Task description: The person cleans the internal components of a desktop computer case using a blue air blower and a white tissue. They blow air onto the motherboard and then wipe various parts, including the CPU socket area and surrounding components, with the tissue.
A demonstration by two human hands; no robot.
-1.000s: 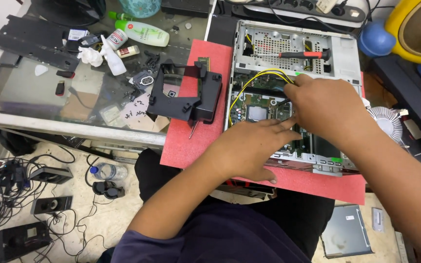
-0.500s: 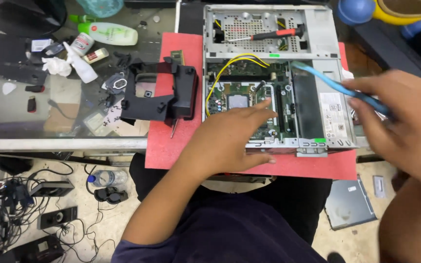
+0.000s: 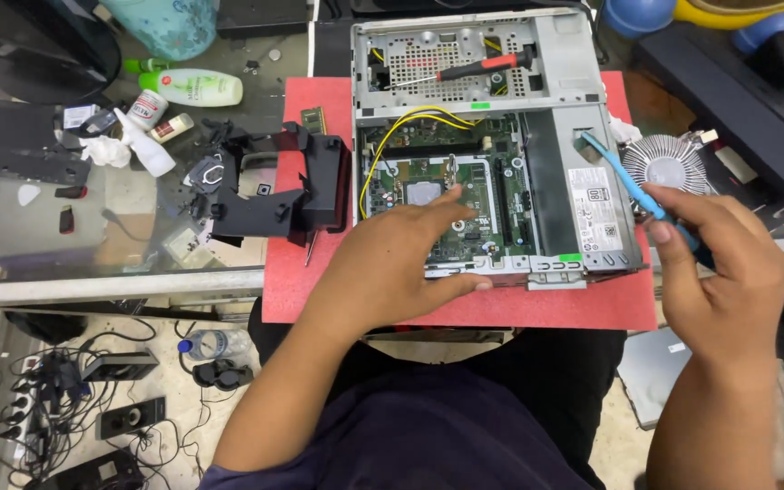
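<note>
1. The computer case [image 3: 592, 68] lies open on a red foam mat [image 3: 319, 281] at the edge of a glass desk [image 3: 93, 227]; the green circuit board [image 3: 465, 195] inside is bare, its square processor [image 3: 426, 192] uncovered, yellow wires [image 3: 392, 136] looping over its top edge.
2. The left hand [image 3: 406, 259] rests on the near part of the board, fingers spread wide and flat, gripping nothing; the thumb lies along the case's front rail.
3. The right hand [image 3: 723, 272] is closed around a slim blue tool [image 3: 623, 177], held off to the right of the case with the tip pointing up and left over the grey power box [image 3: 592, 195].
4. A round metal heatsink [image 3: 667, 163] sits just beside the case on the right; a red-handled screwdriver [image 3: 478, 68] lies across the perforated drive cage at the back.
5. A black plastic shroud [image 3: 292, 186] rests on the mat's left edge, near a white spray bottle [image 3: 142, 141] and a green-capped bottle [image 3: 191, 88].
6. Likely risks, as a judgement: the spread palm may press on small board parts or smear the bare processor; the tool tip could scrape the board if it swings in carelessly; the loose screwdriver might roll down onto the board if the case is jolted.
</note>
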